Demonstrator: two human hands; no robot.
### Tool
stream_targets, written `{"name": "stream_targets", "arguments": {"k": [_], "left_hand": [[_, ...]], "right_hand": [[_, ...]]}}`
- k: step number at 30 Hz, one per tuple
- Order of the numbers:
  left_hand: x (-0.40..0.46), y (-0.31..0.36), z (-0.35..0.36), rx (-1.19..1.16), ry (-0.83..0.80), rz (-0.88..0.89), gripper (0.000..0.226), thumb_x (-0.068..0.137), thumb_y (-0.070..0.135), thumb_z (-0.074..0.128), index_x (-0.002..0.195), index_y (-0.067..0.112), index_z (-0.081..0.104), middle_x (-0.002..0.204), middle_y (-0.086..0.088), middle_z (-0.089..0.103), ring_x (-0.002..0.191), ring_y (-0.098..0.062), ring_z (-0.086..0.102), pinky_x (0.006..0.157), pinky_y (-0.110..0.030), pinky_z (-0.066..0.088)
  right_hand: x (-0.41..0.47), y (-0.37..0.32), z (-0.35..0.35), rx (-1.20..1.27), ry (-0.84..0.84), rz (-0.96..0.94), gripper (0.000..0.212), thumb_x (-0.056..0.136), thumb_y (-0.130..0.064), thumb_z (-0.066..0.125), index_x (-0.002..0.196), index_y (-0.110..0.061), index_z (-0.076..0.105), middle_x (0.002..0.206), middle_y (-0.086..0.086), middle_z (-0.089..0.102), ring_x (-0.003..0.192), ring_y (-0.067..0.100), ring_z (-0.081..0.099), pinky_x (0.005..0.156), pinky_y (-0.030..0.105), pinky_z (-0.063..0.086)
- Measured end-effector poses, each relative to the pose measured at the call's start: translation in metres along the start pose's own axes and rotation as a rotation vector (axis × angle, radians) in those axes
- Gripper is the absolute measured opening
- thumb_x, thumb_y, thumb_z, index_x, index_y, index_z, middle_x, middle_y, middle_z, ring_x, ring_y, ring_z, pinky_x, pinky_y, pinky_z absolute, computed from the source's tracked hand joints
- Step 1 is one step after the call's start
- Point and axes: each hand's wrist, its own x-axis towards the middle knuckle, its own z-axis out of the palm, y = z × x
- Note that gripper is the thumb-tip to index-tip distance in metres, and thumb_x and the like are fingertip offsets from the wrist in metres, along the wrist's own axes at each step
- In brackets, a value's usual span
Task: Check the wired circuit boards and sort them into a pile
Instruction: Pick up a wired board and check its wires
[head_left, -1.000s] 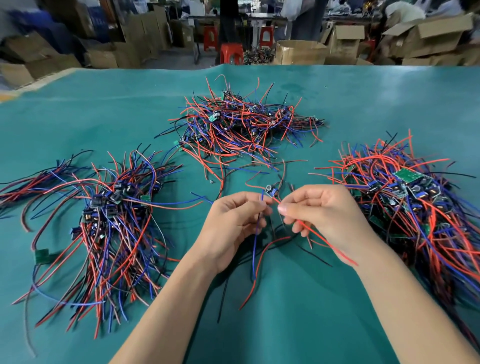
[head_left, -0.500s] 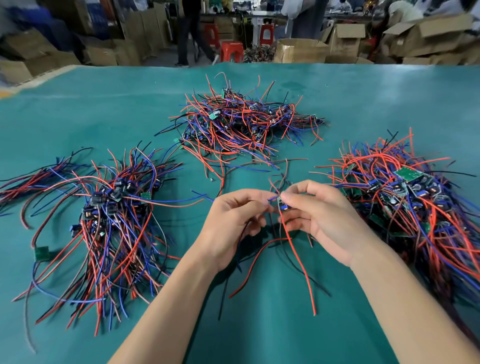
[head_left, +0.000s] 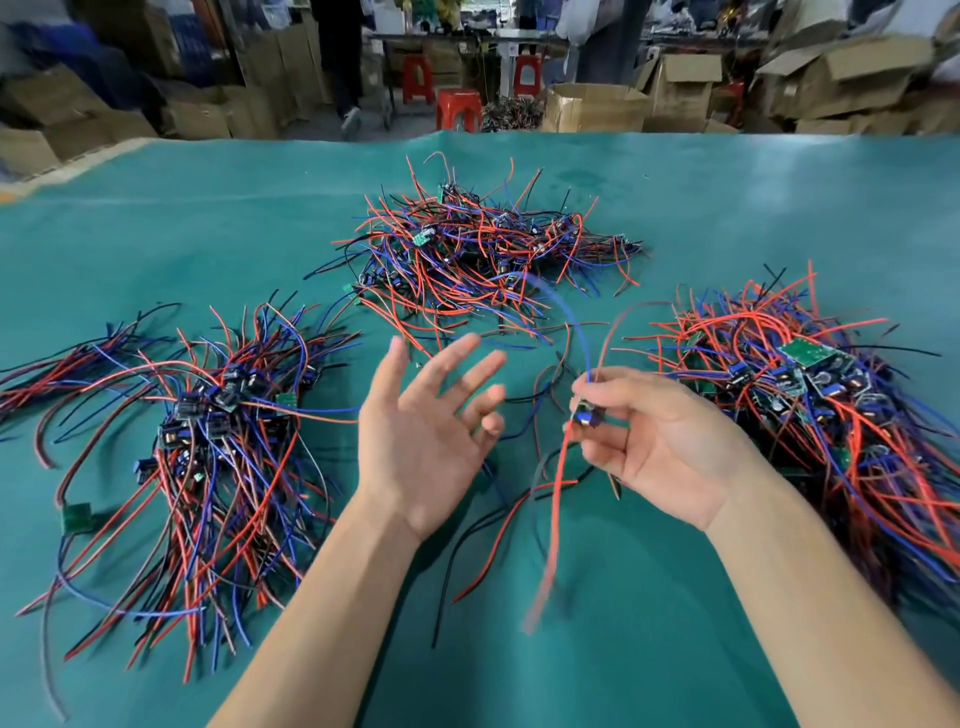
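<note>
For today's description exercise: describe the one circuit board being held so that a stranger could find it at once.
On the green table lie three tangled heaps of wired boards. In the gap between the left pile and the right pile, the right hand pinches one small board. Unlike the rest, it is lifted off the table, its red and blue wires hanging free.

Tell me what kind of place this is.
Probably a small electronics assembly workshop: three heaps of wired circuit boards on a teal cloth-covered table, open brown cardboard boxes and red plastic stools behind it.
</note>
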Motion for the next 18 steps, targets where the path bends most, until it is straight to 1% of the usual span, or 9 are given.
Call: {"name": "stream_targets", "arguments": {"k": [2,4,5,6,8,10,13,15,18], "left_hand": [[0.002,-0.008,0.002,0.234,0.020,-0.011,0.053,0.087,0.053,0.057,0.116,0.009,0.065,0.113,-0.013,0.068,0.081,-0.022,0.067,0.070,-0.030,0.054],[0.001,-0.022,0.005,0.457,-0.080,-0.029,0.035,0.087,0.032,0.070,0.111,0.007,0.064,0.101,-0.016,0.071,0.081,-0.023,0.070,0.072,-0.030,0.058],[-0.001,-0.029,0.006,0.535,-0.125,-0.024,0.029,0.088,0.021,0.071,0.110,0.005,0.063,0.094,-0.017,0.072,0.076,-0.023,0.070,0.069,-0.028,0.058],[-0.002,-0.033,0.006,0.612,-0.139,-0.008,0.023,0.088,0.015,0.070,0.106,0.003,0.063,0.086,-0.016,0.072,0.067,-0.021,0.068,0.062,-0.025,0.056],[-0.003,-0.034,0.006,0.742,-0.113,0.037,0.015,0.094,0.013,0.063,0.097,-0.001,0.066,0.072,-0.010,0.069,0.051,-0.014,0.060,0.046,-0.019,0.046],[-0.003,-0.033,0.005,0.784,-0.093,0.044,0.022,0.099,0.016,0.057,0.094,-0.001,0.070,0.062,-0.008,0.063,0.042,-0.012,0.050,0.038,-0.018,0.036],[-0.004,-0.031,0.005,0.850,-0.134,0.017,0.029,0.100,0.025,0.055,0.088,0.006,0.073,0.053,-0.006,0.055,0.036,-0.011,0.041,0.034,-0.016,0.027],[-0.004,-0.029,0.005,0.862,-0.155,-0.004,0.029,0.100,0.026,0.055,0.083,0.010,0.073,0.050,-0.005,0.052,0.034,-0.010,0.038,0.034,-0.016,0.025],[-0.004,-0.027,0.004,0.837,-0.173,-0.037,0.028,0.098,0.026,0.057,0.079,0.012,0.073,0.048,-0.004,0.051,0.033,-0.009,0.037,0.033,-0.016,0.024]], "right_hand": [[0.002,0.002,0.000,0.018,0.065,-0.064,0.013,0.063,-0.018,0.084,0.076,-0.021,0.079,0.082,0.005,0.074,0.072,0.018,0.072,0.062,0.024,0.057],[0.005,0.007,0.003,-0.027,0.117,-0.115,0.013,0.061,-0.024,0.084,0.073,-0.022,0.078,0.078,0.001,0.072,0.067,0.013,0.064,0.061,0.022,0.050],[0.006,0.010,0.006,-0.047,0.143,-0.143,0.012,0.061,-0.024,0.083,0.070,-0.021,0.077,0.074,0.000,0.069,0.063,0.011,0.058,0.058,0.022,0.045],[0.008,0.013,0.007,-0.057,0.161,-0.172,0.009,0.063,-0.022,0.083,0.068,-0.019,0.076,0.071,-0.002,0.065,0.060,0.010,0.053,0.053,0.020,0.041],[0.009,0.015,0.006,-0.055,0.178,-0.224,0.007,0.069,-0.017,0.080,0.068,-0.018,0.073,0.070,-0.002,0.061,0.057,0.010,0.051,0.049,0.019,0.040],[0.010,0.014,0.003,-0.083,0.205,-0.268,0.008,0.076,-0.013,0.078,0.075,-0.016,0.071,0.072,0.000,0.064,0.058,0.009,0.054,0.051,0.019,0.043],[0.011,0.012,-0.003,-0.080,0.279,-0.292,0.011,0.086,-0.002,0.072,0.080,-0.010,0.068,0.075,0.004,0.070,0.058,0.009,0.059,0.052,0.019,0.048],[0.012,0.008,-0.008,-0.041,0.338,-0.309,0.013,0.089,0.002,0.068,0.081,-0.008,0.066,0.075,0.007,0.073,0.058,0.009,0.062,0.053,0.018,0.050],[0.013,0.002,-0.019,-0.064,0.463,-0.424,0.012,0.091,0.006,0.066,0.085,-0.004,0.067,0.073,0.008,0.073,0.060,0.011,0.066,0.058,0.020,0.054]]}}
